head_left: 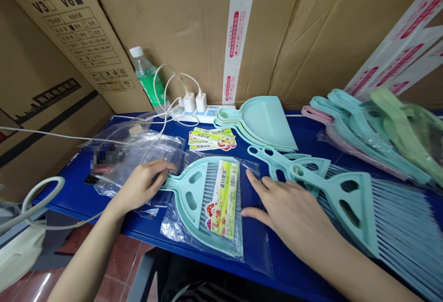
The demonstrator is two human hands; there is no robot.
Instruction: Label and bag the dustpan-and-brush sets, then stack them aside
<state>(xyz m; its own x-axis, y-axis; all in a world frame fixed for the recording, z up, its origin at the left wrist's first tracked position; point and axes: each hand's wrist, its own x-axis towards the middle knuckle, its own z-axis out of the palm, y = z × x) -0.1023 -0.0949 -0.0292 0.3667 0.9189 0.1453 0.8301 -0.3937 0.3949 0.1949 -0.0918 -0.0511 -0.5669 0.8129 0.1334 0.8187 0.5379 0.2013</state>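
Observation:
A mint-green dustpan with a brush (pixel 189 180) lies in a clear plastic bag (pixel 256 246) at the table's front. A yellow-green printed card (pixel 226 200) rests over the bristles. My left hand (pixel 147 182) is closed around the handle end, which its fingers largely cover. At the bag's right end is my right hand (pixel 282 207), with thumb and index finger spread apart over the loose plastic; it grips nothing that I can see. Just beyond it lie several mint-green brushes (pixel 356 205) with grey-blue bristles, partly behind my right forearm.
Stacked mint dustpans (pixel 266 120) and loose printed cards (pixel 211 139) lie behind. Clear bags (pixel 138 154) are at left, wrapped pink, blue and green sets (pixel 374 127) at right. A bottle (pixel 148 80), power strip (pixel 211 114) and cables stand against cardboard boxes (pixel 187 16).

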